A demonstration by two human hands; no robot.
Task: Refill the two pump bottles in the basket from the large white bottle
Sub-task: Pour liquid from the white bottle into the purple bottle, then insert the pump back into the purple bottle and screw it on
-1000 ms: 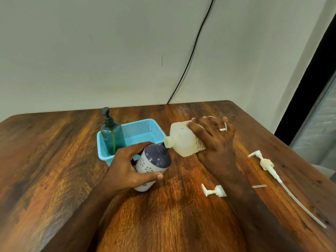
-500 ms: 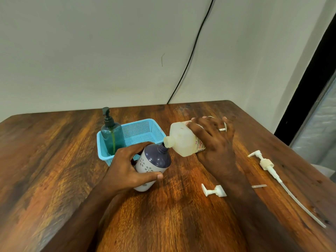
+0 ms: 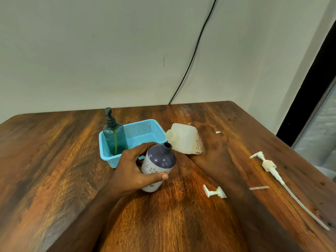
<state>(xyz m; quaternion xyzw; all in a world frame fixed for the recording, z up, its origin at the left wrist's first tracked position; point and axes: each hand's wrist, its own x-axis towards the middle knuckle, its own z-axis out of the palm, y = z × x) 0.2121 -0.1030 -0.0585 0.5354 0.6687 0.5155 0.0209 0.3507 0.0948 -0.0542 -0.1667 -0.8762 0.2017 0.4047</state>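
My left hand (image 3: 133, 170) grips a purple-and-white bottle (image 3: 158, 165) with its pump off and its neck open, tilted toward the right. My right hand (image 3: 211, 149) grips the large white bottle (image 3: 183, 138), held nearly on its side with its open spout pointing left, just above and right of the purple bottle's neck. The two openings are apart. A teal pump bottle (image 3: 115, 136) stands upright in the left end of the blue basket (image 3: 145, 129).
A small white pump head (image 3: 214, 191) lies on the wooden table (image 3: 54, 160) right of my left forearm. A long white pump with its tube (image 3: 271, 168) lies at the right, near the table's edge. A black cable runs down the wall behind.
The white bottle's spout has lifted off the purple bottle's neck and moved up slightly; the purple bottle's open neck now shows. Both hands keep their grips.
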